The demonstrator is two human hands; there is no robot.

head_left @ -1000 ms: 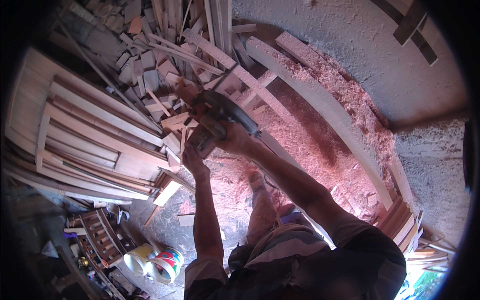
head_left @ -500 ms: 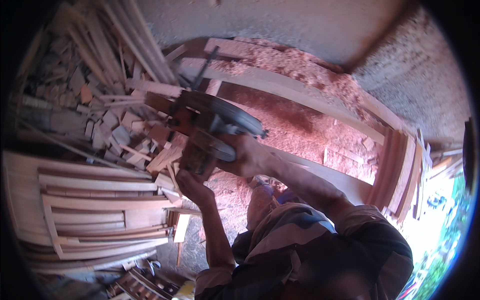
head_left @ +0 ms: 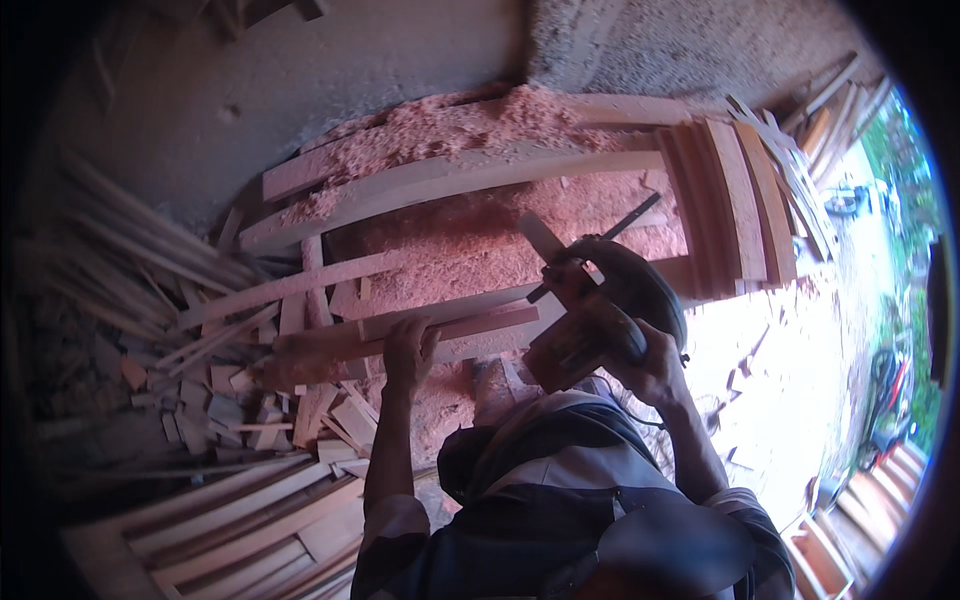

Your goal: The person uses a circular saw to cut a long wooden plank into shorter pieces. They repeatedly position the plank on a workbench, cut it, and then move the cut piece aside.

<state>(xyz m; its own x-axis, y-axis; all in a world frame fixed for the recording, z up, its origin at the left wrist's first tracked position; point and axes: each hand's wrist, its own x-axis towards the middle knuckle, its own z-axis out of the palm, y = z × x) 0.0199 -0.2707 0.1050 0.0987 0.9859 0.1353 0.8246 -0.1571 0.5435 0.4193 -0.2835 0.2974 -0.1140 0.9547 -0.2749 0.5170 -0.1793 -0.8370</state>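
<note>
My left hand [head_left: 408, 352] rests flat on a long reddish wooden plank [head_left: 470, 325] that lies across the sawdust. My right hand [head_left: 652, 368] grips the handle of a hand-held circular saw [head_left: 600, 312], which is held up just right of the plank's end. The saw has a dark round guard and an orange-brown body. A foot shows below the plank, between my two arms.
Pink sawdust [head_left: 470, 230] covers the ground ahead. Long curved boards [head_left: 450, 175] lie beyond it. A stack of curved boards [head_left: 735, 205] stands at the right. Offcuts and slats [head_left: 200, 350] pile up at the left, and wooden frames [head_left: 240, 520] lie at lower left.
The view has swung right. My left hand has left the saw and come down on the plank. The saw has moved right, held by my right hand alone.
</note>
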